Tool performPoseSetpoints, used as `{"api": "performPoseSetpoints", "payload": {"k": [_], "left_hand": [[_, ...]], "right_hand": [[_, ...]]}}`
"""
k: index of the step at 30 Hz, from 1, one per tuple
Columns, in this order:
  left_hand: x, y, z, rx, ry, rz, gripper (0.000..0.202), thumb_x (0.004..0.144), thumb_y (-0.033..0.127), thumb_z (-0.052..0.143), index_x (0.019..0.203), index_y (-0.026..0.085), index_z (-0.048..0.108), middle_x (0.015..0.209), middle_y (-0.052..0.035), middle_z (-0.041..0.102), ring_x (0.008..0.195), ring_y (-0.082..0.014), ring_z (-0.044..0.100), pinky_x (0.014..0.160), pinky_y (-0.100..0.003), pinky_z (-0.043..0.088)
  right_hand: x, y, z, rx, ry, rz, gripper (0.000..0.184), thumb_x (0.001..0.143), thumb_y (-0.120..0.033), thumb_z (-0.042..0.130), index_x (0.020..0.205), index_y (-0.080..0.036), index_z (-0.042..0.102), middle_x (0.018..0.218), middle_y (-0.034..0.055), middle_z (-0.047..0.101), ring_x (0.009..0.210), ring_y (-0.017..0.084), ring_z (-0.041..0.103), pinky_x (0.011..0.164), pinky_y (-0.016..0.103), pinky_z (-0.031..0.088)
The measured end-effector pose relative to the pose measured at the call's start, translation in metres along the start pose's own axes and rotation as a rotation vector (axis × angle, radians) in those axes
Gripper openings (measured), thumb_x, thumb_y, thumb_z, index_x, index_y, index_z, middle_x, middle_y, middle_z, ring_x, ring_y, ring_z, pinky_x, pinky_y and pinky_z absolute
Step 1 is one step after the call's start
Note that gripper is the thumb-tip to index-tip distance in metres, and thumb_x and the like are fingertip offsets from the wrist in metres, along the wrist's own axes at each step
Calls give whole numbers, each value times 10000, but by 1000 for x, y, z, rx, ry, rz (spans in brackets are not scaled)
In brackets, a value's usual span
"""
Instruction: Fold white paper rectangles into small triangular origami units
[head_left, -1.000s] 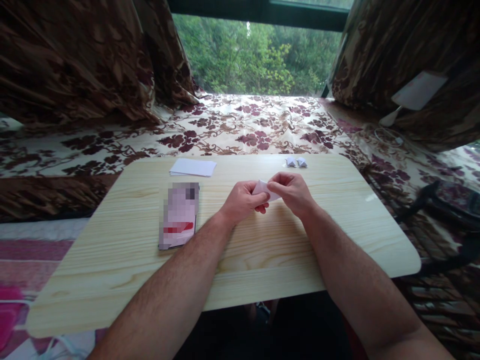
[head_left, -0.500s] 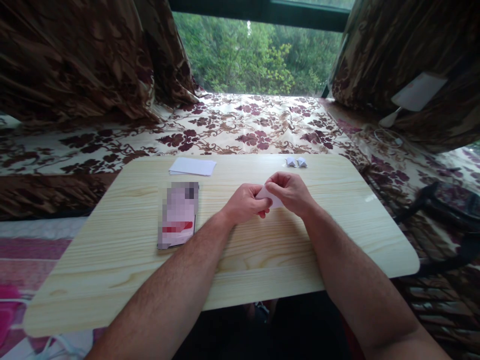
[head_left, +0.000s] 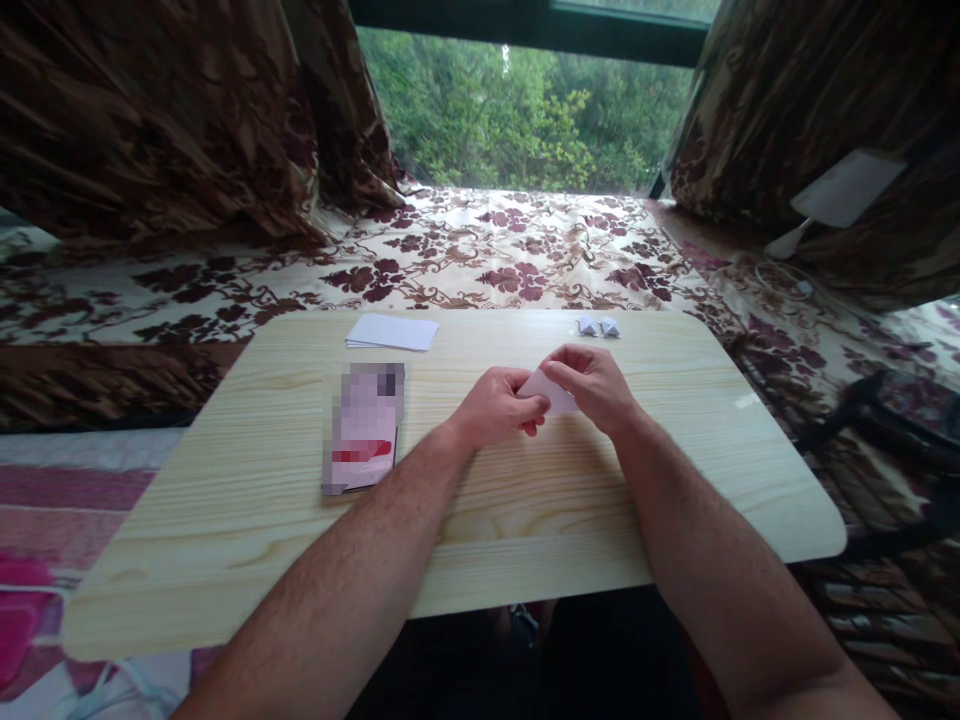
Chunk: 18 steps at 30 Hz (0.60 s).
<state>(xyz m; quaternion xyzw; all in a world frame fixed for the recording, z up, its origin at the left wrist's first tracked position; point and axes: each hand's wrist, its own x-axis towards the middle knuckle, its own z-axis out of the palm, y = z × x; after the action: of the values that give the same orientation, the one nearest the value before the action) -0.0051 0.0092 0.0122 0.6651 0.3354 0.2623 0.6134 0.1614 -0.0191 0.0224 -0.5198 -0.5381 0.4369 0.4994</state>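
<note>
Over the middle of a light wooden table (head_left: 247, 500), my left hand (head_left: 496, 405) and my right hand (head_left: 592, 385) pinch a small folded white paper (head_left: 553, 394) between them. Both hands are closed on it, thumbs on top, fingers curled beneath. The paper is held just above the tabletop. Most of the paper is covered by my fingers.
A small stack of white paper sheets (head_left: 393, 332) lies at the table's far edge. Two tiny folded paper pieces (head_left: 598, 326) sit at the far right. A blurred booklet (head_left: 364, 428) lies left of my hands. Patterned cloth and curtains surround the table; a window is behind.
The hands have shifted slightly and lowered the paper a little; the fingers have closed further over it. The view has drifted a little.
</note>
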Motion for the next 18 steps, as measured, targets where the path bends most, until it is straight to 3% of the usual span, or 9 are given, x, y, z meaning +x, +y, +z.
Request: {"api": "performPoseSetpoints", "payload": {"k": [12,18], "left_hand": [[0,-7,1,19,-16,37,108,740,231,614,701,133,638,620,-24,642,513,-114,613,461,-197,464],[3,-12,3,-49,91,68,123,753,244,613,757,130,659,637,-29,646,523,-113,608,478,-208,485]], "right_hand": [[-2,2,1,-105,-24,-68,113,764,-262,653,719,-161,631,608,-15,581,516,103,490,456,234,332],[-1,2,-2,-56,-54,-52,173,770,-313,686,736,-151,637,632,-2,593,554,112,498,504,249,359]]}}
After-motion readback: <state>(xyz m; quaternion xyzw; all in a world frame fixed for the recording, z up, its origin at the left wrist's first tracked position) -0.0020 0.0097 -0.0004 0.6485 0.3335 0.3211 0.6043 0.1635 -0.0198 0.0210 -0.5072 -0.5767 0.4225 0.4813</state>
